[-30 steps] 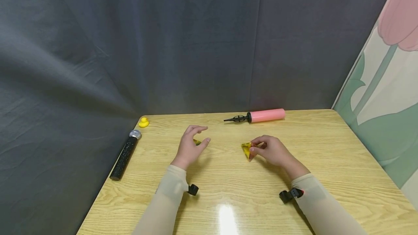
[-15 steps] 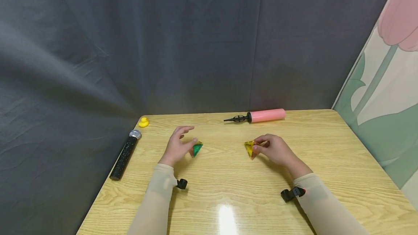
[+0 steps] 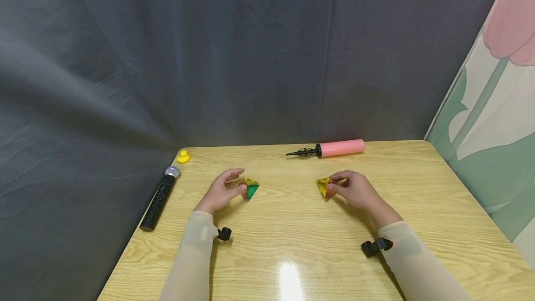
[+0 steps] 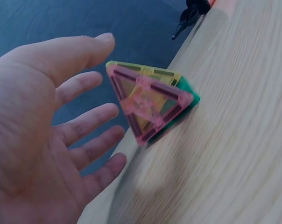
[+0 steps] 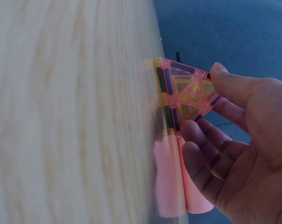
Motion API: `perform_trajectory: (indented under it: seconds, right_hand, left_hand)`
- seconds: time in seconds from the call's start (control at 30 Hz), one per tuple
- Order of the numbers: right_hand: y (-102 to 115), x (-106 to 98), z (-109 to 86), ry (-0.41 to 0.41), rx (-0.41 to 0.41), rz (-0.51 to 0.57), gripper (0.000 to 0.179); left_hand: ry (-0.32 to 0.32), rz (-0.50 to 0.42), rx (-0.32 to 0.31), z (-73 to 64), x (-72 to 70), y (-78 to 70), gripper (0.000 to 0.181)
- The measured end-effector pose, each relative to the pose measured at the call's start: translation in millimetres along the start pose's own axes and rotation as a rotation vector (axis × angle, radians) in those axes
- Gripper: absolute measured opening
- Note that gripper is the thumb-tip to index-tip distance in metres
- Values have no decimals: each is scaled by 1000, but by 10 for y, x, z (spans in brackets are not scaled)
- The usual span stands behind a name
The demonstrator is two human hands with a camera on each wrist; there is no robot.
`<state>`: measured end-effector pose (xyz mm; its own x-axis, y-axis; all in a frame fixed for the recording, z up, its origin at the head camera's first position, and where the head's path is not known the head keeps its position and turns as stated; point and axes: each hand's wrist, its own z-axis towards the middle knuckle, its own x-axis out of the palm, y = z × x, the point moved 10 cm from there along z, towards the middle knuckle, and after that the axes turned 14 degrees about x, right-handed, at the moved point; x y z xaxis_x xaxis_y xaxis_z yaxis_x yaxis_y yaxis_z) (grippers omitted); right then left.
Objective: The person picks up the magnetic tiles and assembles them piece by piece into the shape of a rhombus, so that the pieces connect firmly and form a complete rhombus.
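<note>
My left hand (image 3: 221, 193) has its fingers spread beside a small pyramid of see-through magnetic tiles (image 3: 252, 191). That pyramid stands on the table, with pink, yellow and green sides; in the left wrist view, its pink face (image 4: 148, 100) points toward the palm and a gap shows between it and the fingers. Farther right, my right hand (image 3: 355, 193) pinches a second magnetic tile pyramid (image 3: 322, 186), yellow and pink, between thumb and fingers. In the right wrist view, the thumb is at the top of this pyramid (image 5: 192, 95) and its base lies close to the tabletop.
A pink hand pump (image 3: 340, 148) with a black nozzle lies at the back of the wooden table (image 3: 292, 231). On the left edge are a yellow rubber duck (image 3: 184, 156) and a black microphone (image 3: 159, 201). A dark curtain (image 3: 251, 55) hangs behind.
My left hand has moved left and slightly nearer, uncovering the left pyramid, which stays in place. My right hand has shifted a little to the right with its pyramid.
</note>
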<state>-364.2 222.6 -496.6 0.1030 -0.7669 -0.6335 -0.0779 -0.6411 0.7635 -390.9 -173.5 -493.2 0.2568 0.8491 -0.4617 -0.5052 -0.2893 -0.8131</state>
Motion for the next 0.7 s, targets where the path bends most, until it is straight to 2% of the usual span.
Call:
perform_trajectory:
  seconds: [0.37,0.7]
  right_hand:
    - [-69,-52,24,-10,12,-13,38]
    - [-97,-49,50,-1,-4,-43,38]
  left_hand:
    - [60,-30,-22,-64,5,127,60]
    - [82,11,-56,-81,25,235,50]
